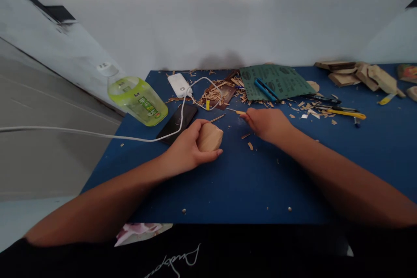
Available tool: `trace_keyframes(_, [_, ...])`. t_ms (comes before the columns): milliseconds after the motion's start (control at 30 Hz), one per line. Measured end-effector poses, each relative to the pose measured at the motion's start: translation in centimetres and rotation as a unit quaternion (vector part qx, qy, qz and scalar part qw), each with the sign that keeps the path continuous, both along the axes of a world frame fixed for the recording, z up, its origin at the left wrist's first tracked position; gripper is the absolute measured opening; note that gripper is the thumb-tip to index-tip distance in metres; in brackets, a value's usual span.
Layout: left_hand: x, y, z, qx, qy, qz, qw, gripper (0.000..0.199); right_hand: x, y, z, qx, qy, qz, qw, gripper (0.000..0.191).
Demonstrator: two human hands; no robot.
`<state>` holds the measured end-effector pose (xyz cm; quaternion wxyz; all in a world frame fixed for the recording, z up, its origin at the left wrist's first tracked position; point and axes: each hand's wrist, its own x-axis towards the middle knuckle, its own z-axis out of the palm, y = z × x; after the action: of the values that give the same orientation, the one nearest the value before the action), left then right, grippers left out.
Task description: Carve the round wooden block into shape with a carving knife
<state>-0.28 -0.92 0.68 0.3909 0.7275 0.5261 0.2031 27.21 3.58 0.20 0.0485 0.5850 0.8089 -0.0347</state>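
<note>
My left hand (184, 150) has its fingers wrapped tight around the wood chunk (210, 137), down on the blue table (260, 191), while my right fingers (249, 117) pinch a small knife (233, 110). If the blade slips on the grain, it could easily cut me.

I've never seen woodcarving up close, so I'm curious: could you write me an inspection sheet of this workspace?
Surface: blue table, strewn with wood shavings.
Job's things: carved wooden block; thin tool, probably a carving knife.
Clutter: green sandpaper, yellow utility knife, wooden offcuts.
Hands: left hand grips the block; right hand pinches the thin tool.
Cables: white cable runs from a power bank across a phone.
Surroundings: grey floor, pale wall.
</note>
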Motion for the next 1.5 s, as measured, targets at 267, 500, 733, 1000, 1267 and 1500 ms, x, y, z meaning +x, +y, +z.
trace_keyframes(267, [-0.1, 0.0, -0.6, 0.035, 0.013, 0.029, 0.999, 0.081, -1.5, -2.5, -0.1, -0.03, 0.053, 0.163, 0.985, 0.058])
trace_keyframes(500, [0.0, -0.1, -0.5, 0.042, 0.017, 0.021, 0.999, 0.08, -2.2, -3.0, 0.0, -0.022, 0.013, 0.15, 0.988, 0.056])
trace_keyframes(733, [-0.4, 0.2, -0.2, 0.016, 0.027, 0.013, 0.999, 0.081, -0.5, -0.6, -0.3, 0.015, -0.022, 0.029, 0.999, 0.057])
trace_keyframes(1000, [-0.4, -0.1, -0.5, 0.031, 0.025, 0.017, 0.999, 0.082, -0.3, -1.4, -0.3, 0.018, 0.051, 0.095, 0.994, 0.06])
trace_keyframes(1267, [0.2, -0.7, -0.3, 0.04, 0.002, 0.021, 0.999, 0.078, -2.1, -3.4, -0.2, -0.038, 0.063, 0.157, 0.985, 0.059])
trace_keyframes(1500, [-0.2, 0.5, -0.5, 0.039, 0.067, 0.039, 0.996, 0.082, -2.7, -3.1, 0.4, 0.007, -0.003, 0.089, 0.996, 0.062])
